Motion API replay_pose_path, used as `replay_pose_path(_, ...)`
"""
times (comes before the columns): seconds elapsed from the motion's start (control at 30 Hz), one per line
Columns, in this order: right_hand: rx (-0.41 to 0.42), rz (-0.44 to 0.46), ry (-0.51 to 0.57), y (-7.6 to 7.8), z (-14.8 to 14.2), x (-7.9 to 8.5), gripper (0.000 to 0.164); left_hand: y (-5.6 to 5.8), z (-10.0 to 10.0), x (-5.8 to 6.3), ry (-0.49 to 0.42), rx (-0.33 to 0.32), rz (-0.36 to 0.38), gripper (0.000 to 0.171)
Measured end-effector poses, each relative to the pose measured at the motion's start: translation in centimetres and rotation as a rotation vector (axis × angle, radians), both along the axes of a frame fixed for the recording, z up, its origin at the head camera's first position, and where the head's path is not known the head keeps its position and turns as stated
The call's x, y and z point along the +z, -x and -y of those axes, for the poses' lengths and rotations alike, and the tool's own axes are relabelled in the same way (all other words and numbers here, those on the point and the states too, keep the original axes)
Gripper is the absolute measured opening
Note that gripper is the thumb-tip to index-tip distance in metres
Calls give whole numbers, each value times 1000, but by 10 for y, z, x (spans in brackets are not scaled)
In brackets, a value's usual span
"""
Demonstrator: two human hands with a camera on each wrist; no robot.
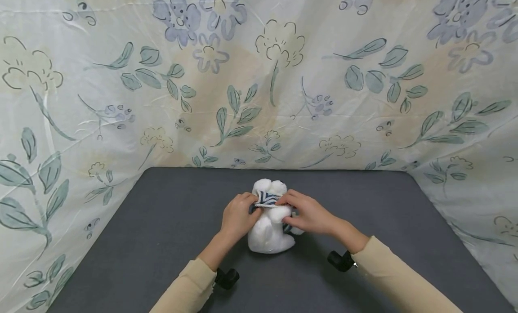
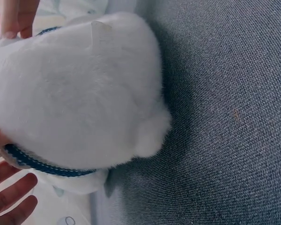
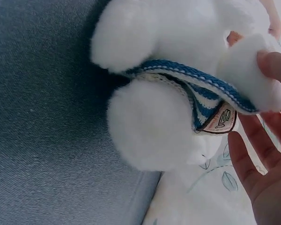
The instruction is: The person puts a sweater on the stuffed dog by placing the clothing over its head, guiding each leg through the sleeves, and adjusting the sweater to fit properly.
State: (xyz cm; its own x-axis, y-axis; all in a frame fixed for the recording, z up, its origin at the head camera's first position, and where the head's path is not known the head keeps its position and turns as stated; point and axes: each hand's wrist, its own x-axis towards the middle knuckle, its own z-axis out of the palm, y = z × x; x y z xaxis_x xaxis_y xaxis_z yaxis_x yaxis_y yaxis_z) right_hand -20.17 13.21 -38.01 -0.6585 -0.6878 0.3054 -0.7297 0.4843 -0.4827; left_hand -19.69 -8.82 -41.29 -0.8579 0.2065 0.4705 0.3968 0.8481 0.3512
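Observation:
A white plush toy [image 1: 267, 239] sits upright on the dark tabletop, its back towards the head camera. A blue-and-white striped knitted garment [image 1: 268, 198] is bunched high around its neck. At the toy's upper left, my left hand [image 1: 239, 217] pinches the garment's edge, thumb against the white fur, other fingers loosely spread in the left wrist view. My right hand [image 1: 310, 212] holds the toy's right side, thumb on a white limb [image 3: 246, 70] and fingers behind it. A sewn label [image 3: 223, 117] shows on the garment in the right wrist view. The toy's front is hidden from the head view.
The dark grey table [image 1: 178, 209] spreads out around the toy. Behind it and at both sides hangs a flower-patterned cloth [image 1: 243, 119]. Black wrist camera mounts [image 1: 227, 279] stick out by both beige sleeves [image 1: 186, 286].

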Motion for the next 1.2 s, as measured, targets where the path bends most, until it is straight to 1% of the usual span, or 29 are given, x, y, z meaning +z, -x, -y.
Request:
replay_pose_path(0.13,51,-14,-5,4,4,1,26,0,0,-1,-13,-3,-21,17)
replay_pose_path(0.3,88,-3,-46,7,6,4,26,-4,1,0,-24,-19,-32,17)
replay_pose_path(0.57,96,43,-167,11,13,12,30,-10,0,2,-55,-54,-58,16)
replay_pose_path(0.7,99,56,-188,14,14,12,29,-11,0,2,-65,-77,-85,16)
replay_pose_path(0.83,96,61,-187,15,14,12,27,-12,-1,2,-67,-91,-93,14)
replay_pose_path(0.9,90,65,-183,16,13,12,32,-13,-2,3,-72,-96,-89,14)
replay_pose_path(1.0,90,81,-176,16,13,13,50,-13,-2,3,-79,-101,-79,15)
replay_pose_path(1.07,103,74,-183,16,13,13,61,-14,-2,4,-81,-105,-73,15)
replay_pose_path(1.13,120,69,-204,17,13,13,64,-14,-3,5,-78,-108,-70,15)
replay_pose_path(1.2,135,62,-222,17,13,14,60,-15,-3,5,-74,-109,-70,16)
